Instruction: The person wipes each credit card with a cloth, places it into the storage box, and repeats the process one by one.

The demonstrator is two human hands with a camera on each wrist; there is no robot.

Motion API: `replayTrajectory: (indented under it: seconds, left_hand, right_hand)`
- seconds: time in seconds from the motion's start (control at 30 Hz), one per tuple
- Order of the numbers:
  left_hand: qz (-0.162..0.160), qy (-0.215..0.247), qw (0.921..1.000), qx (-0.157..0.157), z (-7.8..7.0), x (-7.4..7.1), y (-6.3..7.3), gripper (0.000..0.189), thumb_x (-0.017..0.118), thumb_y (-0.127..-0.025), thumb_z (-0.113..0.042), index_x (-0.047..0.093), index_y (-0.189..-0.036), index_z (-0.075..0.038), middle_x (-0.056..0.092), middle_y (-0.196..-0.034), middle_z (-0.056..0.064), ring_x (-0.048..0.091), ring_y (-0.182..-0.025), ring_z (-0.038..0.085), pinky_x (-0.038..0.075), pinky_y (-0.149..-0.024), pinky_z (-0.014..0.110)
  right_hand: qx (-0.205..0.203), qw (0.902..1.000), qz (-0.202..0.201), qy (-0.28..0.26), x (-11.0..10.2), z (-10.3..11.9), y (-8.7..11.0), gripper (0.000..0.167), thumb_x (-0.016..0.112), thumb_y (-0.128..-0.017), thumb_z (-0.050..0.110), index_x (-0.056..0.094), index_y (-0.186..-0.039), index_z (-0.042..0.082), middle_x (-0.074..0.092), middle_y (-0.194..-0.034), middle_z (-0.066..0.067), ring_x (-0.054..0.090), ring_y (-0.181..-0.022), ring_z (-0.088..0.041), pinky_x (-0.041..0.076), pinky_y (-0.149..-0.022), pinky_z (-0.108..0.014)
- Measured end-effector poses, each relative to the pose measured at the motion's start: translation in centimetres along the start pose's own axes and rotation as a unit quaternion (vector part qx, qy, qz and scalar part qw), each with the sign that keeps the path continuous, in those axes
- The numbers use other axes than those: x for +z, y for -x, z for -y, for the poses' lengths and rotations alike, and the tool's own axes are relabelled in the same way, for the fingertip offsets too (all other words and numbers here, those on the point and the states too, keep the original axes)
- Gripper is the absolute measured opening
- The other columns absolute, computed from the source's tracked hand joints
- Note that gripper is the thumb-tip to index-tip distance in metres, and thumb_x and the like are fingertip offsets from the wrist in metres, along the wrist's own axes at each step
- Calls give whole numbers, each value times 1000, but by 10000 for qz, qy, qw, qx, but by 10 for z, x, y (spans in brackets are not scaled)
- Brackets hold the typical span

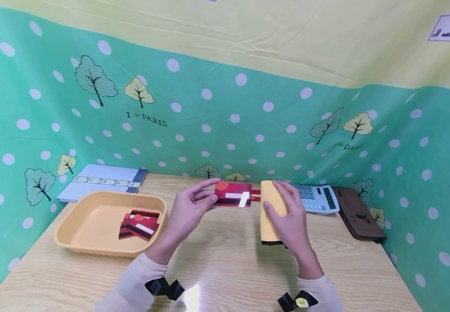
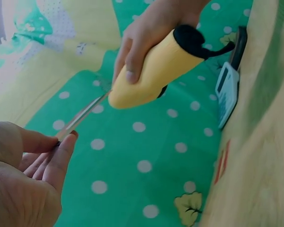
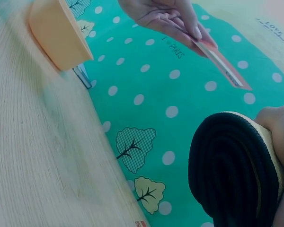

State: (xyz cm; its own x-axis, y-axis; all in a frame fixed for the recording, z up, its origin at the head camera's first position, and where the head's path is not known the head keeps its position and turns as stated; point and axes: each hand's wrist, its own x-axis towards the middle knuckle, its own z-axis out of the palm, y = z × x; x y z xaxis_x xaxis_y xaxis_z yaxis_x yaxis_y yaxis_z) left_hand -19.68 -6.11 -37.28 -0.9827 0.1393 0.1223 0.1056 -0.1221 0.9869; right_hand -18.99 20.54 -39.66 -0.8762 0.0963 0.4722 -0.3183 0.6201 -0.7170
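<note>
My left hand (image 1: 186, 212) pinches a red card (image 1: 233, 194) with a pale strip between thumb and fingertips, above the table. In the left wrist view this card (image 2: 85, 113) shows nearly edge-on. My right hand (image 1: 289, 219) grips a soft yellow roll (image 1: 269, 221) whose end (image 3: 227, 165) shows dark layers in the right wrist view. A small gap separates the card and the roll in the head view. Behind them, another red card (image 1: 255, 196) lies on the table, partly hidden. Several red cards (image 1: 141, 224) lie overlapping in the orange tray.
The orange tray (image 1: 88, 212) stands at the left, with a blue-and-white book or folder (image 1: 100, 182) behind it. A light-blue calculator (image 1: 314, 199) and a brown leather-like case (image 1: 355, 212) lie at the back right. Dotted green cloth (image 1: 217, 143) closes off the back and sides.
</note>
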Motion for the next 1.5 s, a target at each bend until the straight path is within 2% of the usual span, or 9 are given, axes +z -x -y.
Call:
replayTrajectory:
  seconds: [0.17,0.4,0.5,0.63,0.8,0.97,1.13,1.23,1.5]
  left_hand:
    - [29,-282,9995,111,-8,-20,3,45,65,-98,0,63,-141,-10,73,-123,24,76,-107,18,64,-94,37]
    - [-288,-917,9952,169,-11,-69,13,44,64,-100,-2,60,-144,-8,71,-125,27,76,-103,10,64,-92,32]
    - [-375,-1389,9895,165,-8,-89,17,43,64,-101,-5,60,-144,-8,71,-124,28,76,-101,7,65,-89,28]
    - [-530,-2104,9762,36,-7,-115,24,44,64,-102,-12,59,-146,-12,72,-124,25,74,-98,-1,64,-86,22]
    - [-724,-2602,9628,-80,-5,-148,32,46,62,-104,-17,55,-149,-13,71,-127,24,72,-95,-6,64,-82,18]
    - [-745,-2750,9580,-333,7,-178,35,48,59,-106,-17,51,-152,-10,68,-131,28,69,-95,-9,64,-84,18]
    - [-713,-2701,9591,-454,16,-201,37,47,54,-107,-13,48,-153,-3,63,-134,34,67,-96,-11,64,-85,21]
    - [-608,-2667,9606,-494,19,-210,38,46,50,-108,-9,47,-152,1,61,-136,37,67,-97,-10,64,-87,25]
    - [-211,-2881,9524,-970,26,-225,41,47,50,-106,-6,45,-152,4,56,-141,38,71,-103,3,64,-92,34]
  right_hand:
    - [-150,9998,-81,-142,-1,-1,-2,61,79,-89,9,59,-146,20,50,-151,-4,46,-135,-24,46,-84,-23]
    - [-130,9994,-127,-278,-3,-4,-3,61,79,-89,8,60,-146,20,50,-151,-4,48,-130,-22,42,-83,-19]
    - [-38,9997,-140,-218,-4,-3,-3,61,79,-90,9,59,-147,20,49,-152,-5,47,-131,-22,40,-86,-21]
    - [-20,9997,-138,-207,-4,-3,-2,61,79,-89,8,59,-146,19,49,-152,-6,47,-131,-23,40,-86,-22]
    - [10,9997,-98,-231,-5,-3,-2,61,79,-90,8,59,-147,18,48,-153,-6,47,-131,-24,40,-87,-24]
    - [39,9996,-83,-253,-7,-2,-3,60,78,-91,10,58,-148,19,47,-154,-6,47,-130,-24,40,-86,-26]
    - [1,9996,-96,-261,-8,-3,-4,60,78,-91,11,58,-148,20,47,-153,-6,47,-125,-22,41,-83,-23]
    - [-25,9995,-133,-290,-10,-3,-4,60,78,-91,11,58,-148,20,47,-153,-5,48,-122,-20,41,-81,-23]
    - [52,9995,-89,-295,-13,-2,-2,59,76,-93,14,57,-149,21,46,-154,-5,47,-122,-21,43,-82,-26]
